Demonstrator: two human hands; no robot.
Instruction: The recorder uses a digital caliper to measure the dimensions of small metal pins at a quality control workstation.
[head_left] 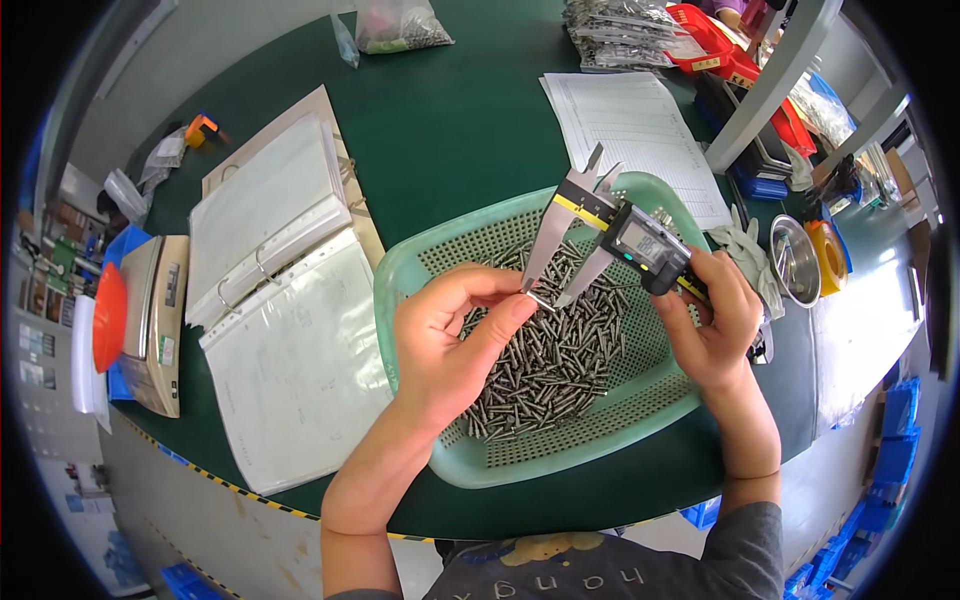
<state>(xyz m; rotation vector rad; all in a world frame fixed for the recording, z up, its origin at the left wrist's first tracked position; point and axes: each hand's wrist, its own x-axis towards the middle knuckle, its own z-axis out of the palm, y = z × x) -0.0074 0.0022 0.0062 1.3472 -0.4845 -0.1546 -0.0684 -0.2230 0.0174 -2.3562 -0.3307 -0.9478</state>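
I'm measuring: left hand [450, 335] pinches what looks like a screw [541, 299] between the caliper [610, 232] tips, right hand [712, 320] gripping it; next, a steady squeeze

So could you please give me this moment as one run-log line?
left hand: pinches small metal pin | right hand: holds digital caliper, jaws around pin | below: green basket of pins

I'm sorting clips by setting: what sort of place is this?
Probably a factory inspection bench: a digital caliper measuring a small screw, a green basket full of screws, and an open ring binder of record sheets.
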